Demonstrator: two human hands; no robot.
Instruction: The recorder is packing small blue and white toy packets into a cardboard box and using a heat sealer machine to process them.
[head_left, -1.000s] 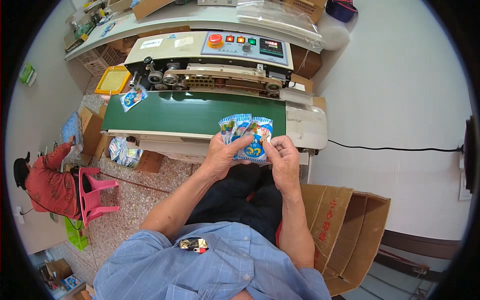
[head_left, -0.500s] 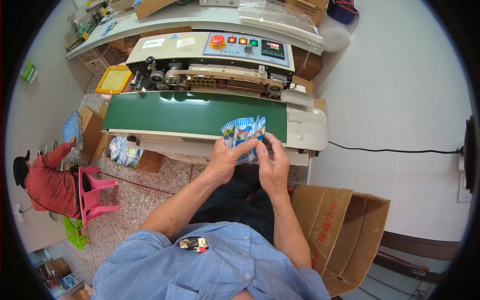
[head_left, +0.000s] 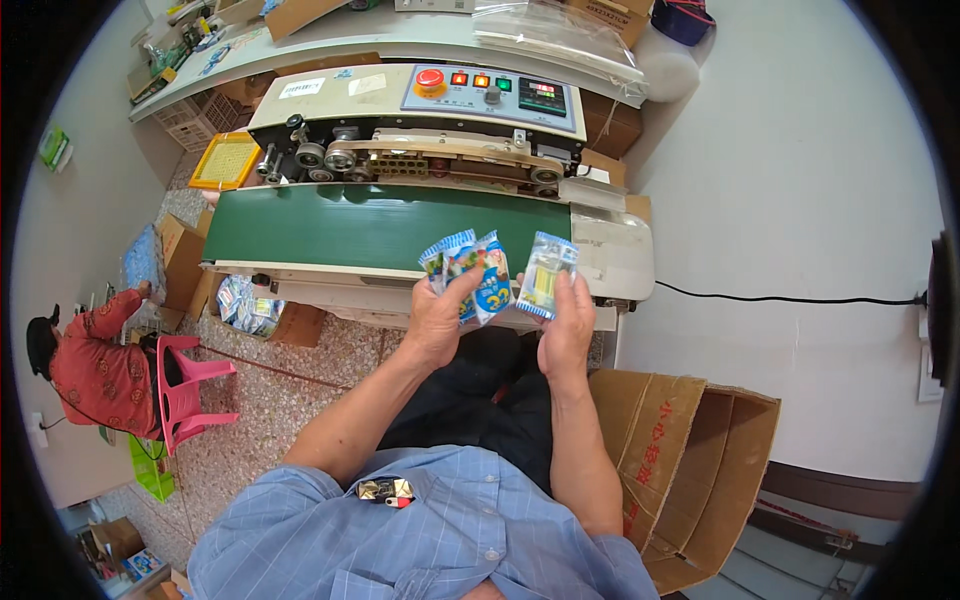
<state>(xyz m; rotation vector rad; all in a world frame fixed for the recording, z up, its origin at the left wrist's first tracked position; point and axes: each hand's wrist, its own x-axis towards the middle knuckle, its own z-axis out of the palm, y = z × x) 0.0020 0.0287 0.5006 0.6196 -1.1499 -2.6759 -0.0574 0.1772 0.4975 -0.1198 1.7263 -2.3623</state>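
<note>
Several small blue-and-white plastic packets [head_left: 491,280] are fanned out in my left hand [head_left: 437,318], its thumb pressed over them. My right hand [head_left: 569,330] is closed on a single clear packet [head_left: 545,274] with blue-striped ends and something yellowish inside. A gap separates this packet from the fanned ones. Both hands are at the front edge of a green conveyor belt [head_left: 330,225], near its right end. Behind the belt stands a band sealing machine [head_left: 350,100] with rollers, lit buttons and a red knob.
An open cardboard box [head_left: 640,440] stands to my right. At the lower left of the belt, another box holds several packets [head_left: 248,305]. Farther left a person in red [head_left: 105,375] sits on a pink stool [head_left: 185,390]. A black cable [head_left: 790,299] runs along the right wall.
My hands have moved apart. My right hand has drawn one packet away to the right, while the others stay fanned in my left hand, which has shifted slightly left.
</note>
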